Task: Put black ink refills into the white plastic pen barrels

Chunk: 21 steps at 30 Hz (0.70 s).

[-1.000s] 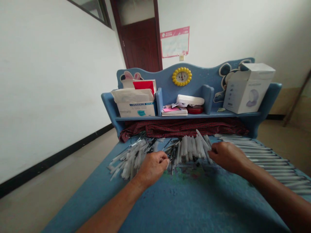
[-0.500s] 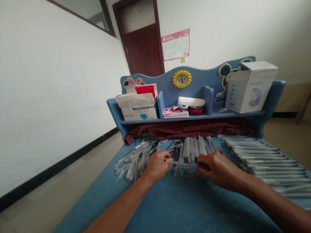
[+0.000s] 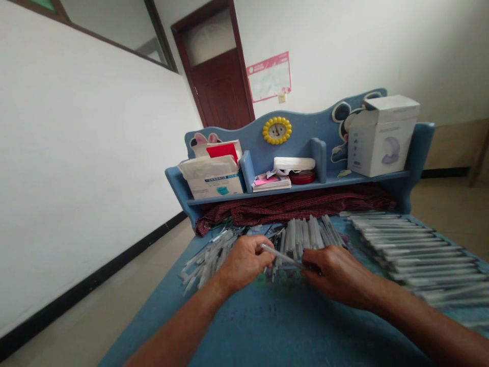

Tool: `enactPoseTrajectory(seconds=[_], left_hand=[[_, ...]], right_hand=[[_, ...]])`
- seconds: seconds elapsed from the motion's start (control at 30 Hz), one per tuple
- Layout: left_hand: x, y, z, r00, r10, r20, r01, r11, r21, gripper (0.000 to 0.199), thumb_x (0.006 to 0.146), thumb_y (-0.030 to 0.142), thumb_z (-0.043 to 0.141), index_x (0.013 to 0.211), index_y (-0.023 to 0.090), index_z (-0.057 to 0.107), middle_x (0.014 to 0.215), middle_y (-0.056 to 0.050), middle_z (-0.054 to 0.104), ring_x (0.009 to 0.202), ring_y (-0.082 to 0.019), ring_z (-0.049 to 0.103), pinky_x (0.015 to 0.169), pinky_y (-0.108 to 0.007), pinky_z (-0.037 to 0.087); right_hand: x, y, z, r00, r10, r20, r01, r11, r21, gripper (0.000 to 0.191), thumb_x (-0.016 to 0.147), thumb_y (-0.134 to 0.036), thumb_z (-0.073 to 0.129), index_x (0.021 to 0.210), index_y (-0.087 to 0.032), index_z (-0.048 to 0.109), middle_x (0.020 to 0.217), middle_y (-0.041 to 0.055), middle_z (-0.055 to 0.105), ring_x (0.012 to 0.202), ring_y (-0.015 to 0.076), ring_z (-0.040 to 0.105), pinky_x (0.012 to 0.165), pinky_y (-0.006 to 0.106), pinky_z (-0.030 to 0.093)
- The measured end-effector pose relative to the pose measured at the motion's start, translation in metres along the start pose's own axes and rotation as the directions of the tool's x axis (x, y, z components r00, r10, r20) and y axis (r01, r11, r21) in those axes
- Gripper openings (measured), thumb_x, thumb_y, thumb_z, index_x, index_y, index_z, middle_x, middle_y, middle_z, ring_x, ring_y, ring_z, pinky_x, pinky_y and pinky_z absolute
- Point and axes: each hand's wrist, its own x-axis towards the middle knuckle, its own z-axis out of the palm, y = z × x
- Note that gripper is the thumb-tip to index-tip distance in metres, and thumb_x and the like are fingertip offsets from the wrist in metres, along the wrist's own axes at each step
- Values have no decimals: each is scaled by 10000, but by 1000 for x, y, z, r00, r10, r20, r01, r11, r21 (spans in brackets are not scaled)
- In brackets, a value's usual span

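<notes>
A slim translucent pen barrel (image 3: 284,256) slants between my two hands above the blue table. My left hand (image 3: 246,259) pinches it near its left end, which shows past the thumb and finger. Curled round the other end is my right hand (image 3: 330,267); its fingers hide that end. Behind the hands lies a bundle of clear pen barrels (image 3: 301,234). A looser heap of similar barrels (image 3: 214,255) spreads beside my left hand, with thin dark pieces near it. To the right, pens with dark ends (image 3: 424,255) lie in a long row.
A blue shelf (image 3: 298,186) edges the back of the table (image 3: 267,326). It carries a mask box (image 3: 216,184), papers (image 3: 271,184), a red round case (image 3: 302,177) and a white carton (image 3: 382,137). Checked cloth (image 3: 290,206) is bunched beneath it.
The pen barrel has tipped from nearly level to slanting, its left end higher. My right hand has shifted slightly left, closer to the left hand. The camera view has turned a little.
</notes>
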Motion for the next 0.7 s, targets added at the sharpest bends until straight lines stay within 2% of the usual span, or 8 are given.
enactPoseTrajectory(seconds=[0.17, 0.27, 0.37, 0.5, 0.63, 0.7], left_hand=[[6, 15, 0, 996, 81, 26, -81, 997, -2, 136, 638, 116, 481, 702, 141, 598, 538, 30, 563, 472, -79, 476, 461, -175, 341], [17, 15, 2, 995, 99, -5, -99, 994, 44, 176, 653, 118, 481, 786, 143, 595, 566, 29, 578, 484, -82, 493, 460, -173, 346], [35, 4, 5, 995, 11, -103, 11, 978, 211, 182, 704, 161, 467, 836, 148, 592, 596, 18, 599, 536, -97, 540, 488, -178, 374], [56, -22, 11, 985, -68, -158, 121, 926, 357, 52, 615, 177, 569, 582, 156, 603, 551, -7, 587, 563, -134, 548, 525, -217, 370], [65, -37, 20, 973, -129, -194, 203, 874, 441, 58, 535, 209, 638, 495, 184, 603, 536, -11, 589, 598, -160, 560, 566, -240, 369], [68, -39, 23, 970, -153, -189, 224, 865, 449, 69, 528, 219, 645, 477, 194, 607, 531, -16, 595, 610, -167, 568, 576, -243, 373]], right_hand=[[2, -3, -4, 997, -10, -70, 14, 998, 60, 207, 787, -279, 462, 623, -178, 540, 596, -14, 551, 515, 76, 442, 498, 216, 218], [4, -2, -9, 994, 29, -109, -19, 996, 90, 212, 774, -261, 480, 603, -174, 570, 621, -6, 561, 540, 81, 471, 509, 210, 246], [5, 1, -13, 991, 68, -119, -54, 992, 114, 237, 771, -267, 484, 574, -171, 574, 613, 1, 568, 551, 91, 493, 524, 213, 273], [7, 9, -11, 980, 161, -114, -129, 961, 244, 177, 753, -276, 500, 634, -187, 597, 565, -11, 561, 534, 104, 497, 509, 213, 291], [10, 18, -6, 958, 256, -129, -177, 881, 438, 92, 714, -259, 527, 732, -179, 568, 559, -29, 554, 524, 106, 495, 490, 204, 318], [13, 21, -5, 955, 282, -90, -181, 797, 576, 88, 705, -248, 521, 748, -171, 525, 544, -39, 539, 503, 104, 498, 469, 201, 335]])
